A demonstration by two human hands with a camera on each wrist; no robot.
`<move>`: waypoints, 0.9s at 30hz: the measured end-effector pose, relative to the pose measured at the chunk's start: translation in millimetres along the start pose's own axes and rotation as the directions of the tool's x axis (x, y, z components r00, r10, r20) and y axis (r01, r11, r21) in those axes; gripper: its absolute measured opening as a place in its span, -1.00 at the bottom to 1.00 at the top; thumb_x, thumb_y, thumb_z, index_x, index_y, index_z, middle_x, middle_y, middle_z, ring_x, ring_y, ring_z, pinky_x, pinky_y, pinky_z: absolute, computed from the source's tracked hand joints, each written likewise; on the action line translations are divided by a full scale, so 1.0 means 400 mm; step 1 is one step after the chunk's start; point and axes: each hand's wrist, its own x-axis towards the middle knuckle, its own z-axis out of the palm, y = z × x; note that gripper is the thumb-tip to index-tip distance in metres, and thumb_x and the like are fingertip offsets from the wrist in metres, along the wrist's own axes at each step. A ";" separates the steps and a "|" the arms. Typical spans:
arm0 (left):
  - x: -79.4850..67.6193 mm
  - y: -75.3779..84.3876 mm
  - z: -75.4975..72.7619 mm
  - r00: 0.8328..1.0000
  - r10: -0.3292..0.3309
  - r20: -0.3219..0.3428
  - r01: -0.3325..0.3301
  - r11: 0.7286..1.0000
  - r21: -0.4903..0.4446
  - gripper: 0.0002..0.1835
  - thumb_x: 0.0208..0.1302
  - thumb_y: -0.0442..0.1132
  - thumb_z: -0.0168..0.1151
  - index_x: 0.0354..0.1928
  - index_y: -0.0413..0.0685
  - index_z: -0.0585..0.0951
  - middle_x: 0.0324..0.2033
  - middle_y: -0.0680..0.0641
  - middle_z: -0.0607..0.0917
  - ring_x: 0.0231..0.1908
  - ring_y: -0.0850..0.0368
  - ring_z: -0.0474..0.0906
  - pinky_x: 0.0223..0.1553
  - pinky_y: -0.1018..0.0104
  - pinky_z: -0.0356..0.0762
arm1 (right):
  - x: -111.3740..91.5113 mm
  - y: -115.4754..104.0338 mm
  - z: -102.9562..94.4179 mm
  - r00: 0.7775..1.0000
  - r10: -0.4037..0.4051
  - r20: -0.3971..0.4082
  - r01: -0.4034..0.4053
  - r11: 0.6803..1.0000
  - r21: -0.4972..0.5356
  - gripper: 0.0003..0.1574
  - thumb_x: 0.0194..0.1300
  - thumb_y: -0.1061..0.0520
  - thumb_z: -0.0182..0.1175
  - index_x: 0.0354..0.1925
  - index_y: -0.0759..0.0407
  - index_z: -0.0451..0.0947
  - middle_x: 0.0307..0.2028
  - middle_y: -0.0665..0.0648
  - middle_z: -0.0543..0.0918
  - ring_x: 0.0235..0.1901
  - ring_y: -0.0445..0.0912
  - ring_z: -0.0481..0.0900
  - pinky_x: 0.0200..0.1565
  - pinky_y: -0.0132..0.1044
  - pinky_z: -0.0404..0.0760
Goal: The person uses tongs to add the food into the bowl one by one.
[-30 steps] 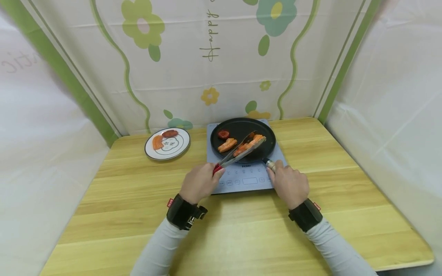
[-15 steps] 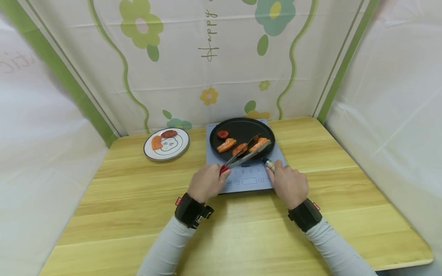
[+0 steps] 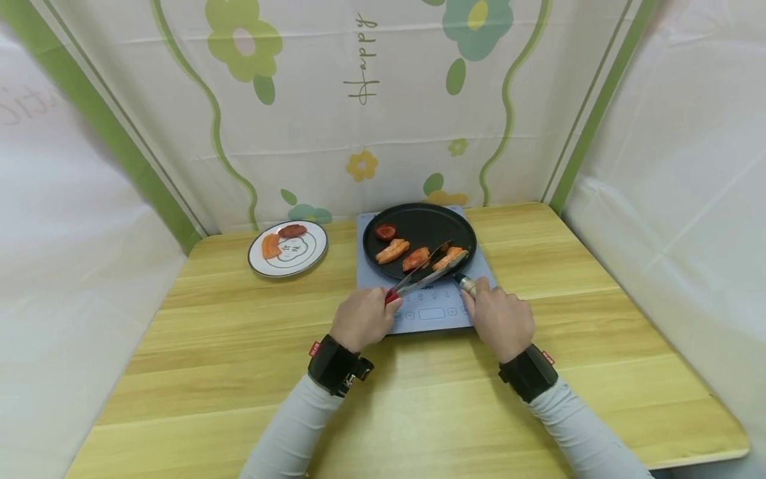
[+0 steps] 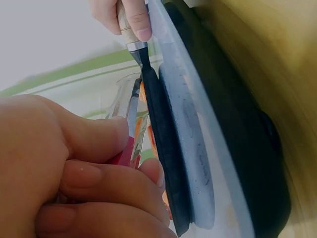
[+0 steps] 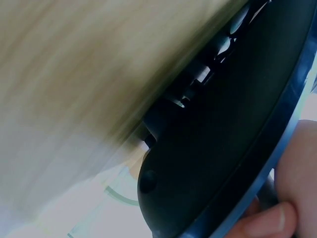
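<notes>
My left hand grips metal tongs by their red handle, thumb and fingers round it in the left wrist view. The tong arms reach over the front rim of a black frying pan, their ends either side of the rightmost orange salmon piece. Another salmon piece lies left of the tongs, and a third salmon piece farther left. Behind that sits a round, dark red slice. My right hand grips the pan's pale handle near the pan's front right.
Under the pan is a light blue induction cooktop on the wooden table. To the left stands a white plate with an orange piece and a dark red piece on it. A printed curtain hangs behind the table.
My left hand has moved right with the tongs, whose ends went from across the middle salmon to the rightmost piece. That piece lies slightly nearer the front. My right hand stays on the handle.
</notes>
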 end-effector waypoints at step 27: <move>-0.020 -0.010 -0.030 1.000 0.011 0.000 -0.011 0.994 -0.106 -0.47 0.58 0.09 0.17 -0.59 0.03 0.44 -0.70 0.08 0.37 -0.68 0.15 0.36 -0.61 0.29 0.19 | 0.001 0.000 -0.002 1.000 -0.014 0.005 0.014 1.000 -0.011 -0.43 0.48 -0.16 0.32 -0.42 0.22 0.38 -0.75 0.05 0.24 -0.82 -0.04 0.27 -0.75 -0.20 0.13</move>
